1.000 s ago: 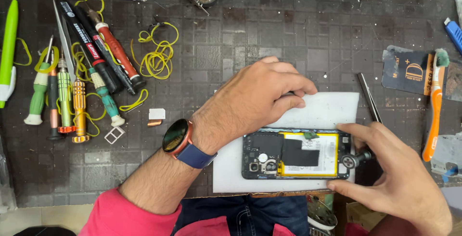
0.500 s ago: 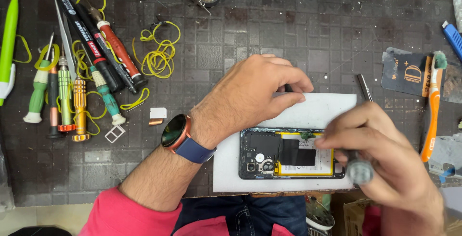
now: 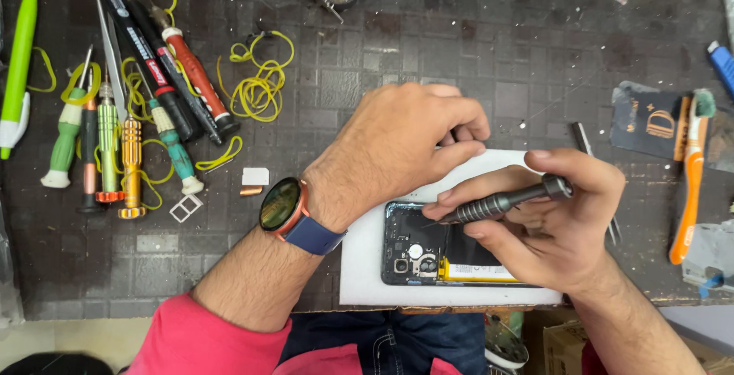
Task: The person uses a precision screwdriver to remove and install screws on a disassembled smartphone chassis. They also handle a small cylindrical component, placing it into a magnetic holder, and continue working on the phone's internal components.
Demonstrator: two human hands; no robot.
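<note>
Two bare hands meet over an opened black smartphone with its back cover off [image 3: 417,249], which lies on a white rectangular pad [image 3: 359,268] at the lower centre of the frame, near the bench's front edge. The left hand [image 3: 397,146], a round watch with a blue strap [image 3: 281,205] on its wrist, lies curled over the phone's upper edge with fingers pressed together, pinning it; whether it grips anything beneath I cannot tell. The right hand [image 3: 554,226] pinches a slim grey knurled metal screwdriver [image 3: 501,203] between thumb and fingers, its tip angled down to the phone's upper left corner.

The phone looks light and stiff but fragile: exposed board, camera modules and a yellow-edged battery [image 3: 478,268] that should not be pressed or pierced. Holding it by the outer frame edges seems safest. The screwdriver's knurled barrel offers a sure grip.

In the upper left lie several coloured-handled screwdrivers [image 3: 115,146] and loose yellow rubber bands [image 3: 260,77] on the dark grid-patterned mat [image 3: 382,46]; an orange-handled brush [image 3: 688,184] sits at the right edge.
</note>
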